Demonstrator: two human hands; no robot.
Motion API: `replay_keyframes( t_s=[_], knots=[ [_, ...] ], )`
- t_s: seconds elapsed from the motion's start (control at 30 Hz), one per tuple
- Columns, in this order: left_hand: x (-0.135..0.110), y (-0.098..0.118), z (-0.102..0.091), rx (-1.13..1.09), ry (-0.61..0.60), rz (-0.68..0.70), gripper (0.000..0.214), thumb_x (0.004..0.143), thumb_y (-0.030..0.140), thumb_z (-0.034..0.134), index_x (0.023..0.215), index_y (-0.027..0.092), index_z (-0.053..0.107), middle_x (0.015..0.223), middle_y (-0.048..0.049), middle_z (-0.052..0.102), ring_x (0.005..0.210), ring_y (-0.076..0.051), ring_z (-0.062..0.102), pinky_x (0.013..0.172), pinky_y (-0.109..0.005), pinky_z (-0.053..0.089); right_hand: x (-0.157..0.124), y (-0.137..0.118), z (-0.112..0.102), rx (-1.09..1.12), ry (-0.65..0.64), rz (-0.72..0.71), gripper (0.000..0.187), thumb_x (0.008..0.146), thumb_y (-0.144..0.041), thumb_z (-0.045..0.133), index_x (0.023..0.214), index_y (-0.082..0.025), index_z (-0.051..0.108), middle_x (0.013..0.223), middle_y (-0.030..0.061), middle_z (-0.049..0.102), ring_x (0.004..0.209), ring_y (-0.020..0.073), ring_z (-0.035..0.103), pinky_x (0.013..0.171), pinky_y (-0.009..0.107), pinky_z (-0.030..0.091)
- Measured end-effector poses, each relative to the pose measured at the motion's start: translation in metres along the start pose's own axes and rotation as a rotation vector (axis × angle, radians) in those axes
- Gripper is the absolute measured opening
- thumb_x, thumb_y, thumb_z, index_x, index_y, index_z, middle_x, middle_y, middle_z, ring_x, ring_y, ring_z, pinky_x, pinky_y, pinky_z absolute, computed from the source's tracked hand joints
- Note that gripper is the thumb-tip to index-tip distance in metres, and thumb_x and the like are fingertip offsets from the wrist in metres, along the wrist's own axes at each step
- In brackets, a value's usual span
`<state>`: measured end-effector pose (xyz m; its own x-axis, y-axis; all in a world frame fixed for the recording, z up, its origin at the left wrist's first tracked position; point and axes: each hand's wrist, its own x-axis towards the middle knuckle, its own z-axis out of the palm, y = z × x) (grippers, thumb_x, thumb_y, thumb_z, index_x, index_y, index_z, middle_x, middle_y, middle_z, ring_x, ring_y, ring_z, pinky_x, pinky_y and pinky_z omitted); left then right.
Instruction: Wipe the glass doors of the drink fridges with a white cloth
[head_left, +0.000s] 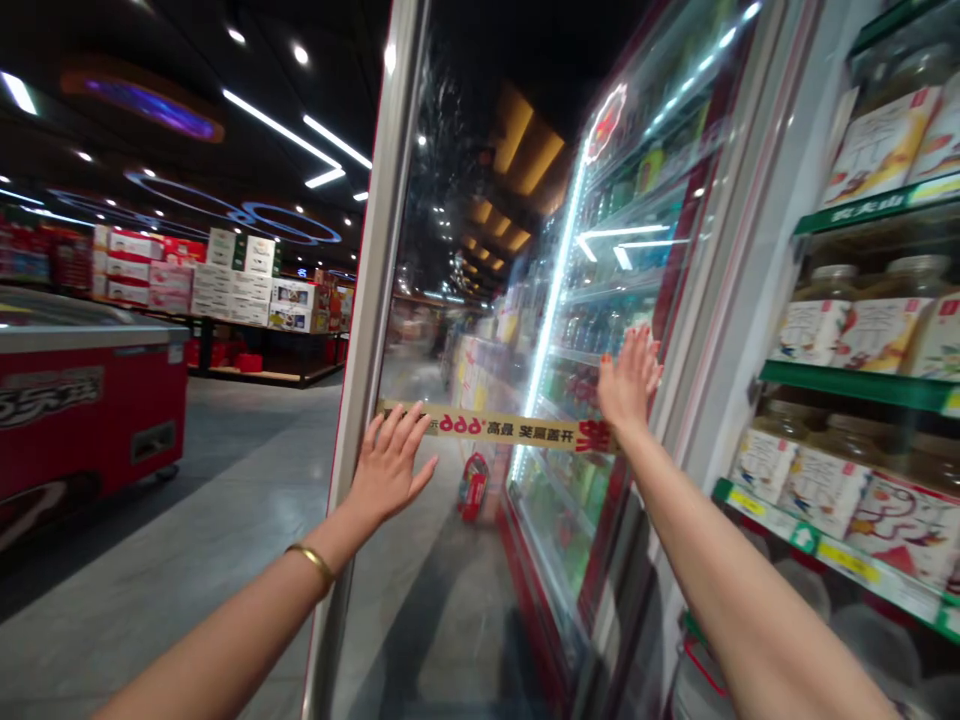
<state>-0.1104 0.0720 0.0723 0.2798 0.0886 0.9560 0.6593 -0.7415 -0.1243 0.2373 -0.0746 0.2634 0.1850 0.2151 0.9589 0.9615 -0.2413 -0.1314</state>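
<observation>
1. Closest to the camera: left hand [386,465], flat on the glass door [431,300], with fingers open and spread, gripping nothing. Around the left wrist, a gold bangle [311,560].
2. Also flat on the same pane, further to the right: right hand [628,385], with fingers open and pointing up, also without any grip.
3. Between both hands, across the glass: a tan printed strip [495,428], partly under the left hand and ending just beside the right hand.
4. Along the left side of the door, a long silver-white frame edge [367,300], with free floor beyond it.
5. To the right of the right arm, a narrow open gap between door and cabinet, then green shelf edges [855,385] with boxed jars [825,485].
6. Lower, behind the glass, a small red object [474,487], too blurred for exact naming.
7. Further left, across the grey tile floor [225,520], a red chest freezer [82,420], well apart from the door.
8. Farthest, stacked cartons [225,280] on a low display stand, with open aisle before them.
</observation>
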Motion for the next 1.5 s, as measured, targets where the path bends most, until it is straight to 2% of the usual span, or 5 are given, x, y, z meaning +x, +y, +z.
replay_keyframes(
  t_s=[0.2,0.87,1.1,1.33,1.5],
  knots=[
    [0.059,0.009,-0.007,-0.035,0.101,-0.015,0.079,0.105,0.043,0.057,0.177,0.033,0.024,0.183,-0.0056,0.028,0.174,-0.027,0.016,0.143,-0.053,0.003,-0.101,-0.028,0.013,0.067,-0.373,-0.716,0.075,0.106,-0.056,0.049,0.176,-0.038,0.029,0.183,0.0031,0.033,0.17,0.0274,0.029,0.139,0.058,0.02],
    [0.065,0.012,-0.016,-0.099,0.077,-0.039,0.084,0.107,0.05,0.057,0.177,0.041,0.012,0.185,0.0015,0.015,0.175,-0.027,0.004,0.142,-0.058,-0.005,-0.141,0.023,0.013,0.024,-0.076,-0.028,0.077,0.113,-0.04,0.023,0.177,-0.017,-0.011,0.187,0.0199,0.001,0.174,0.039,-0.007,0.129,0.085,0.008],
    [0.064,0.008,-0.01,-0.071,0.084,-0.03,0.084,0.107,0.049,0.058,0.177,0.038,0.013,0.185,-0.0004,0.017,0.175,-0.027,0.005,0.142,-0.056,-0.004,-0.218,-0.016,0.014,0.098,-0.333,-0.708,0.056,0.107,-0.049,0.052,0.164,-0.044,0.051,0.169,-0.0057,0.056,0.161,0.0228,0.045,0.137,0.048,0.031],
    [0.056,0.008,0.001,-0.022,0.097,0.008,0.09,0.105,0.048,0.06,0.178,0.032,0.011,0.182,-0.0073,0.026,0.174,-0.027,0.008,0.142,-0.059,-0.001,-0.138,-0.011,0.02,-0.012,0.024,0.033,0.074,0.114,-0.037,0.027,0.178,-0.01,0.002,0.185,0.0257,0.01,0.174,0.0395,-0.002,0.132,0.08,0.013],
    [0.054,0.009,0.002,-0.036,0.093,0.012,0.084,0.106,0.04,0.056,0.178,0.031,0.014,0.182,-0.0058,0.026,0.174,-0.025,0.007,0.142,-0.055,-0.002,-0.171,-0.08,0.038,0.091,-0.324,-0.647,0.069,0.112,-0.045,0.047,0.177,-0.033,0.026,0.182,0.0022,0.035,0.172,0.0264,0.02,0.141,0.059,0.011]
  ],
)
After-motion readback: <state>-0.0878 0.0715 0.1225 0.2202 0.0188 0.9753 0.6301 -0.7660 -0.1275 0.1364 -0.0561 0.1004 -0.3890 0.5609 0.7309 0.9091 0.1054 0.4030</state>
